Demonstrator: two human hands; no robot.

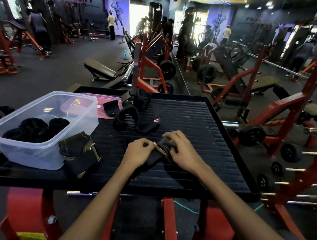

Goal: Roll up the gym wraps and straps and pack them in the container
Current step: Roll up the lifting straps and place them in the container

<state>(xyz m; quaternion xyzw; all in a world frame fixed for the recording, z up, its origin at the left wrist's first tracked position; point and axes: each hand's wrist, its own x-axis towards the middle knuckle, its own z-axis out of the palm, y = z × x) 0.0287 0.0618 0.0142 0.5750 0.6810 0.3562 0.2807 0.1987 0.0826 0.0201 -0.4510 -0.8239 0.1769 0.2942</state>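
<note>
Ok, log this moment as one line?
step: rolling strap | left hand: pinching it | right hand: gripping roll | container: holds rolled wraps | loose straps remain

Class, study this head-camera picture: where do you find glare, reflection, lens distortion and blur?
Head view: the far doorway is blown out white; ceiling lights reflect on the clear container; the wide lens bends the red racks at the edges; both hands on the black strap are slightly soft.

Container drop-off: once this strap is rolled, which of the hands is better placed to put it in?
Probably the left hand: the clear container sits on its side of the tray, while the right hand would have to cross over it. Both now grip the strap.
</note>
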